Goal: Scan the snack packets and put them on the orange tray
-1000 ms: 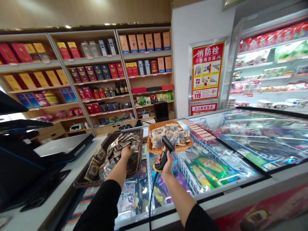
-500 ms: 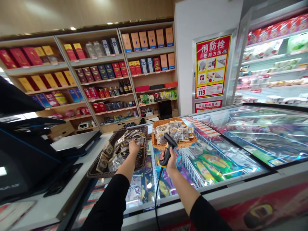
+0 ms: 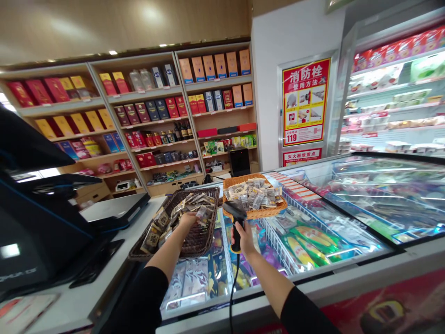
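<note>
Two wicker baskets of small packets sit before you, with your hands working at their near sides. Your left hand point(image 3: 188, 220) reaches into the dark brown basket point(image 3: 195, 241), over the packets point(image 3: 162, 221) heaped there. Its fingers are drawn in narrow beside one pale packet point(image 3: 202, 213); you are touching it or just beside it, and I cannot tell whether your grip is closed on it. The dark basket spans the right edge of the white table point(image 3: 86, 297) and the left edge of the glass-topped freezer point(image 3: 365, 265), with bare weave showing to the right of your wrist.

Your right hand point(image 3: 244, 238) is wrapped around the grip of a black barcode scanner point(image 3: 237, 227), held above the freezer glass, between your two baskets as you see them. Its head is turned left, towards the dark basket, and overlaps the near left corner of the orange basket point(image 3: 257, 215) in your view. The cable point(image 3: 232, 297) drops from the grip past the freezer's near edge.

The orange basket lies beyond your right hand, near the freezer's far left corner, and carries its own pile of packets. Nearer you, green-and-yellow corn packs point(image 3: 306, 246) show under the glass.
</note>
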`<action>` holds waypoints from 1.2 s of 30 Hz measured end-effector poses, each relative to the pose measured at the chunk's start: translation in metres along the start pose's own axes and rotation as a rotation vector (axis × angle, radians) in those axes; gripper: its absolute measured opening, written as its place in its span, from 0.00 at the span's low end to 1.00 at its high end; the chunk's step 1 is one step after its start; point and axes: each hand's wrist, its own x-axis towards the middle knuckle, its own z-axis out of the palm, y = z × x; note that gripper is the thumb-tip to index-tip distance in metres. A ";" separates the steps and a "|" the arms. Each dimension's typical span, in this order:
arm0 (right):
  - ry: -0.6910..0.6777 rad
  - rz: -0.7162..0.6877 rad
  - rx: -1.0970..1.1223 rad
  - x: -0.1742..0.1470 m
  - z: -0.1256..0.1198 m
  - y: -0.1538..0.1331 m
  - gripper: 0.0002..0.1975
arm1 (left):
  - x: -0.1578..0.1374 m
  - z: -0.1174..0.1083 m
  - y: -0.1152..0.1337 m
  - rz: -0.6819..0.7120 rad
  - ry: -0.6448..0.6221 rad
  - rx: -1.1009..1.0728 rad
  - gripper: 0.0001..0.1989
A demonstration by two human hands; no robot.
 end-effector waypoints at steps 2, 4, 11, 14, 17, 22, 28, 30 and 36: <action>-0.106 0.016 -0.056 -0.007 0.005 0.004 0.22 | -0.007 -0.009 -0.003 -0.033 -0.057 0.100 0.08; -0.178 0.038 -0.087 -0.013 0.009 0.007 0.21 | -0.015 -0.014 -0.007 -0.047 -0.074 0.055 0.07; -0.157 0.051 -0.136 -0.022 0.016 0.009 0.20 | -0.033 0.002 -0.007 0.020 -0.033 -0.395 0.14; -0.149 0.025 -0.156 -0.023 0.020 0.011 0.19 | -0.034 0.011 -0.006 0.048 -0.081 -0.372 0.14; -0.143 0.020 -0.161 -0.023 0.022 0.012 0.19 | -0.033 0.014 -0.009 0.084 -0.072 -0.286 0.15; -0.131 0.043 -0.156 -0.024 0.022 0.014 0.20 | -0.031 0.015 -0.014 0.089 -0.063 -0.233 0.17; -0.041 -0.062 -0.042 -0.017 0.015 0.009 0.19 | -0.030 0.012 -0.003 0.131 -0.056 -0.363 0.15; 0.073 -0.117 0.035 -0.009 0.011 0.006 0.19 | -0.027 0.015 0.010 0.141 -0.068 -0.394 0.14; 0.397 -0.232 0.176 0.016 -0.008 0.000 0.19 | -0.015 0.074 0.055 0.106 -0.047 -0.235 0.09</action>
